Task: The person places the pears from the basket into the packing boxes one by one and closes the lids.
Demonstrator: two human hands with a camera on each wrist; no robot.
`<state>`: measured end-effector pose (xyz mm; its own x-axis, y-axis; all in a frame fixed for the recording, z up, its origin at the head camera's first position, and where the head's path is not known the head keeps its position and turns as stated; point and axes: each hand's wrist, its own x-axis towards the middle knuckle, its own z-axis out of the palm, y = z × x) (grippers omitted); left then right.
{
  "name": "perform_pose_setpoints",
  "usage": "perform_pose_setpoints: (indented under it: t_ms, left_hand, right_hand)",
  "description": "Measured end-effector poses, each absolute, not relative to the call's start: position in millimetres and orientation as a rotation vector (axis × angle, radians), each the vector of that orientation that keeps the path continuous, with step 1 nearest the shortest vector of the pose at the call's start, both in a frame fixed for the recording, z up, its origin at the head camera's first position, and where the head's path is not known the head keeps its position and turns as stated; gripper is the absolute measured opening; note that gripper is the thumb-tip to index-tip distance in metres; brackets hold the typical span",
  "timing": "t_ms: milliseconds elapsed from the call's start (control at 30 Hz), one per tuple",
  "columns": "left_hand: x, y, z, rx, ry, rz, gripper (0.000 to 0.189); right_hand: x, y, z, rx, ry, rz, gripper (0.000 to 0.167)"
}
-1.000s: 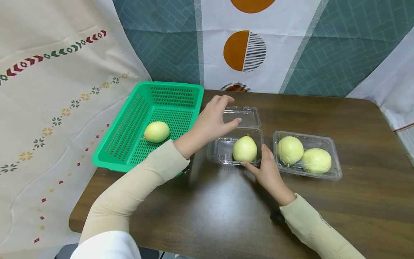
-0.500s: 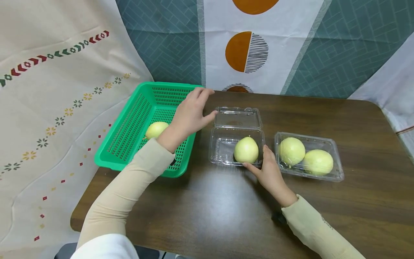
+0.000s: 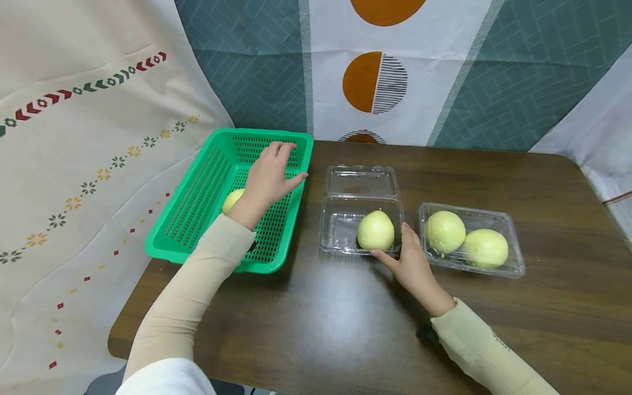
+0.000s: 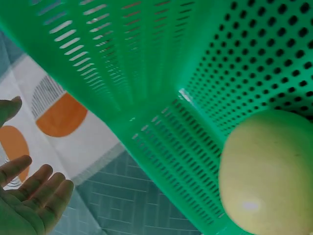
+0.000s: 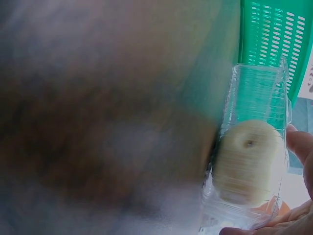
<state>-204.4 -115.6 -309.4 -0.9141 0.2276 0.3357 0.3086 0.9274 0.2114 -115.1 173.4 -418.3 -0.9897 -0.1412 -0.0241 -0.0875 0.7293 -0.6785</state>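
Observation:
My left hand (image 3: 269,178) hovers over the green plastic basket (image 3: 154,241), thumb and fingers spread with nothing between them. A pale yellow-green pear (image 3: 232,200) in the basket is partly hidden by that wrist; the left wrist view shows this pear (image 4: 269,171) close up. My right hand (image 3: 415,269) holds the front right corner of a clear plastic clamshell box (image 3: 340,230), thumb at the front and fingers along the right side. The box's lid (image 3: 362,181) is folded back, and one pear (image 3: 376,230) sits upright in its right half.
To the right, a second clear plastic box (image 3: 515,258) contains two pears (image 3: 445,232). Everything stands on a dark wooden table (image 3: 326,323). Patterned cloth (image 3: 266,71) hangs behind the table, and pale cloth (image 3: 89,219) hangs at the left.
My left hand has moved left from above the open clamshell box to over the green basket. My right hand stays at the box's corner.

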Motion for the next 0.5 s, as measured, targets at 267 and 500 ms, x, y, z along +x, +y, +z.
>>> perform_pose_setpoints:
  t_ms: [267,500]
  left_hand:
    - [-206.7,-132.3,-318.9,-0.314,-2.811,-0.382,0.066]
    - [-211.3,-148.5,-322.2,-0.197,-2.894,-0.498,0.070]
  right_hand:
    - [-114.9,172.8,-417.8,-0.192,2.858,-1.106,0.094]
    - [-114.6,173.8,-417.5,-0.189,2.858,-1.092,0.094]
